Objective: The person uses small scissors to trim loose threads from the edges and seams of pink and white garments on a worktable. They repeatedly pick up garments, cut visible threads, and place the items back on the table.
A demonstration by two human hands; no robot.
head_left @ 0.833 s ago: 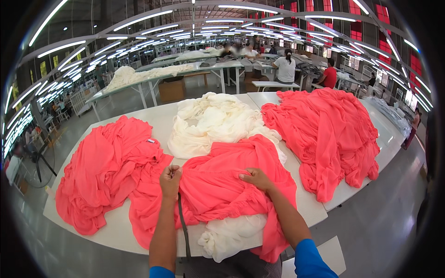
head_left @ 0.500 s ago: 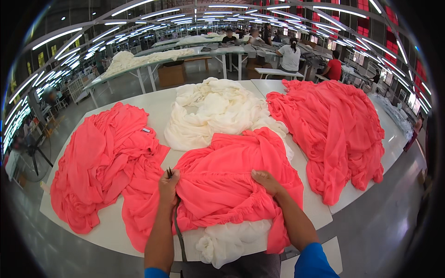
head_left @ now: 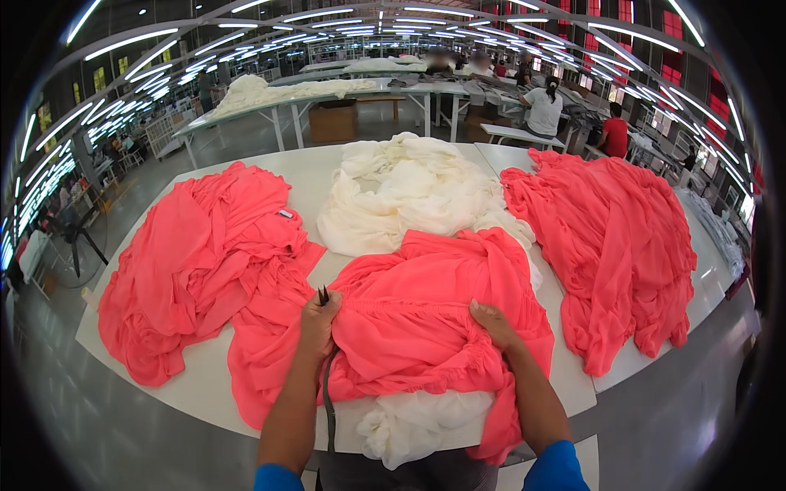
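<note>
A coral garment of thin cloth lies on the table in front of me, a gathered seam running across it from hand to hand. My left hand is closed on the left end of that seam. Dark pointed tips of what look like thread snips stick up from the same hand, their handles hidden in it. A dark strap hangs below that wrist. My right hand pinches the garment at the seam's right end, thumb on top. White sheer cloth bunches beneath the garment at the near edge.
Piles of coral cloth lie left and right on the white table. A cream cloth heap sits behind the garment. Farther off stand long tables with cloth, cardboard boxes, a bench and several people.
The whole view has swung a little, so the table and piles appear farther right. Both hands keep their hold on the garment, with little change in its folds.
</note>
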